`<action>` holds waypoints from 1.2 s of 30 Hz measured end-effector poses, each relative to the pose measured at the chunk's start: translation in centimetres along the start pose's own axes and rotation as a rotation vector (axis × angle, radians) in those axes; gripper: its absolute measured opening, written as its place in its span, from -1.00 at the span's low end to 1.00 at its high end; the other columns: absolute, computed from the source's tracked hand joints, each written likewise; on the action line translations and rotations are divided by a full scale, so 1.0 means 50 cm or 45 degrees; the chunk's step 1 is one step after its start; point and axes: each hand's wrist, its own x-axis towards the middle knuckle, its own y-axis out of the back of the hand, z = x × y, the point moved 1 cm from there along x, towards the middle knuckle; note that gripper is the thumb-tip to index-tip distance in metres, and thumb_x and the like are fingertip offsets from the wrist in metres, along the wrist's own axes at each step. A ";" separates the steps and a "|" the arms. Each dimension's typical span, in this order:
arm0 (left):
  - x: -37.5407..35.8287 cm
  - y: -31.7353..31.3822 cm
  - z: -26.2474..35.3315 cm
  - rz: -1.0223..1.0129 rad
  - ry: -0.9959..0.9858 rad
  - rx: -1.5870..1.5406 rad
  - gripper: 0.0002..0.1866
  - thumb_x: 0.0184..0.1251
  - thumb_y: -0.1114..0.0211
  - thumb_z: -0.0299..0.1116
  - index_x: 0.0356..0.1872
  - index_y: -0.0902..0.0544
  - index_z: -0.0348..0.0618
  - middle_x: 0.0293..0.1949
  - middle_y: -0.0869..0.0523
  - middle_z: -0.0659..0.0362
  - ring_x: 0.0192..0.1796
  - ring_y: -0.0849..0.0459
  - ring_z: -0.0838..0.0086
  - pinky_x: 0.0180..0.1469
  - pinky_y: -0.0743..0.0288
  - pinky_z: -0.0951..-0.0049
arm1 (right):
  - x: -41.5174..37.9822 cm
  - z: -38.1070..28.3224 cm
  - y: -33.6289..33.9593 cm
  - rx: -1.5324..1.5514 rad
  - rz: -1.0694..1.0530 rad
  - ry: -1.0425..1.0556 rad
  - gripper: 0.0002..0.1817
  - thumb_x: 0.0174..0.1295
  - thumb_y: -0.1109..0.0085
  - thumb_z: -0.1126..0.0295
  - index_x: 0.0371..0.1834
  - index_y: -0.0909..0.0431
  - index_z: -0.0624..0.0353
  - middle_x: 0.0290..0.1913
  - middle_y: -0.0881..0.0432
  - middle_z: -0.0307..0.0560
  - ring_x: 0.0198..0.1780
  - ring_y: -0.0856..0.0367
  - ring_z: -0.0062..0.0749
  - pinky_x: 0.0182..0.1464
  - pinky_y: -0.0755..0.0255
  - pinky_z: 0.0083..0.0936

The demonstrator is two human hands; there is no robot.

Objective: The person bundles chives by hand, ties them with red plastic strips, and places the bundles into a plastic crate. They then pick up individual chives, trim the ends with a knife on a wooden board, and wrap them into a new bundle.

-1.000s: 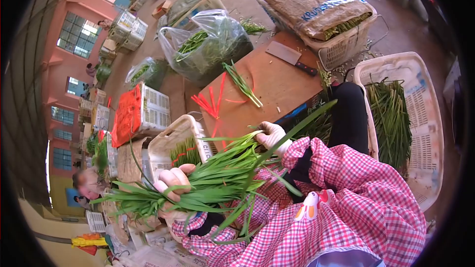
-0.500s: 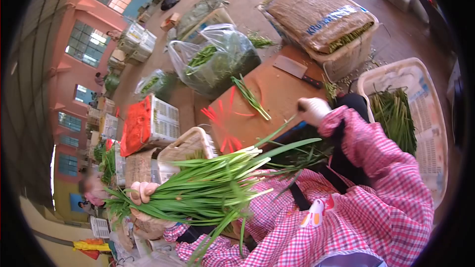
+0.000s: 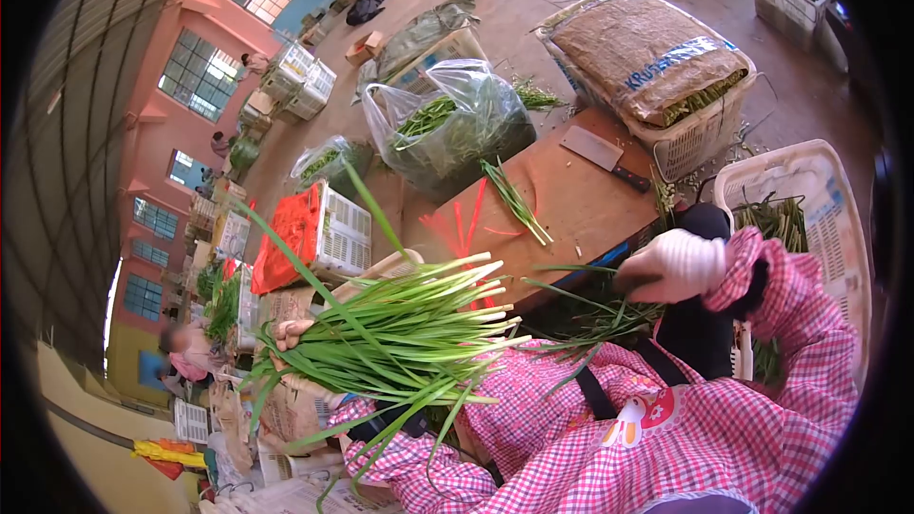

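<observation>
My left hand (image 3: 290, 333) is closed around the leafy end of a thick bunch of garlic chives (image 3: 409, 314), whose pale stem ends point right toward my checked apron. Two long leaves stick up out of the bunch. My right hand (image 3: 678, 266), in a white glove, hangs over loose dark green leaves (image 3: 600, 314) at my lap; its fingers are blurred and partly hidden. Beyond it is a brown board (image 3: 562, 186) bearing a cleaver (image 3: 592, 148), a small bundle of stalks (image 3: 514, 200) and red ties (image 3: 466, 219).
A crate of greens (image 3: 828, 167) stands at my right. Past the board are a sack-covered crate (image 3: 657, 48) and a clear plastic bag of greens (image 3: 447, 133). A crate with red cloth (image 3: 343, 233) is at the left. Other people (image 3: 190, 347) sit farther off.
My right hand has moved back toward my body and down over the loose leaves; the stalk at its fingers no longer shows there. The view has shifted; my left hand keeps its hold.
</observation>
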 end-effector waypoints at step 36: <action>-0.111 0.028 -0.071 0.442 0.210 0.619 -0.76 0.36 -0.08 -0.23 -0.22 -0.54 -0.21 -0.18 -0.62 0.19 -0.16 -0.57 0.40 0.15 -0.45 0.31 | 0.237 -0.057 -0.214 0.921 -0.052 -0.200 -0.72 0.18 -0.26 0.34 -0.07 -0.64 0.20 -0.47 -0.67 -0.22 -0.53 -0.58 -0.65 -0.42 -0.51 -0.59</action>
